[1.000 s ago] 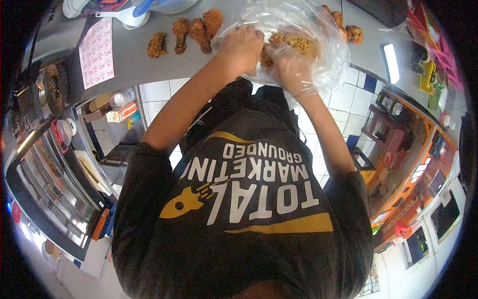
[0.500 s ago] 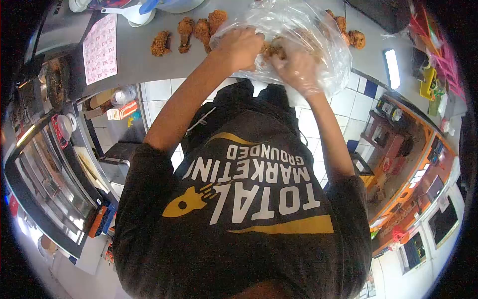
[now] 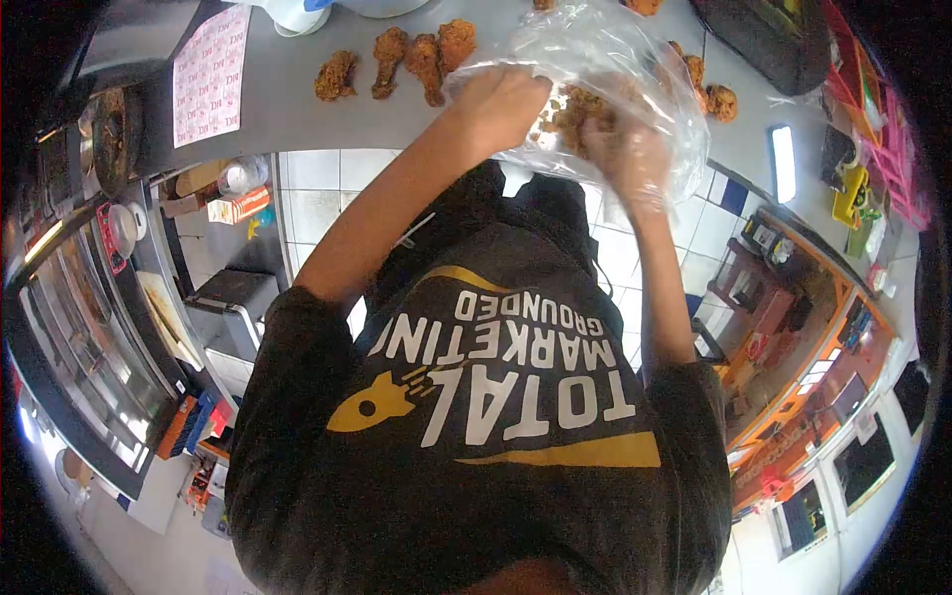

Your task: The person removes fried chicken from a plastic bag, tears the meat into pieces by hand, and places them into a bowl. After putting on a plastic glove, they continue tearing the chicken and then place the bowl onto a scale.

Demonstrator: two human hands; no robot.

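Note:
A clear plastic bag [image 3: 666, 94] lies across the front of the metal counter, its mouth toward my body. My left hand [image 3: 506, 104] is closed on the bag's left edge, fingers curled under. Inside the bag, my right hand [image 3: 630, 154] shows blurred through the plastic. Its fingertips are right at a brown, crumbly-coated piece of food [image 3: 577, 114], and I cannot tell whether they grip it. Left of the bag lie fried chicken drumsticks [image 3: 424, 67] and a rounder fried chicken piece [image 3: 335, 76]. More fried chicken [image 3: 722, 102] lies beyond the bag's right side.
A pink-printed paper sheet [image 3: 210, 79] lies on the counter [image 3: 283, 109] at left. Behind it stands a white scoop-like utensil [image 3: 297, 18]. A dark tray-like object [image 3: 764, 45] is at the back right. A glass-sided cabinet [image 3: 74, 327] stands to my left.
The view has shifted slightly, with the counter items lower and to the right. My right hand has moved right inside the bag, uncovering more brown food. My left hand keeps its hold.

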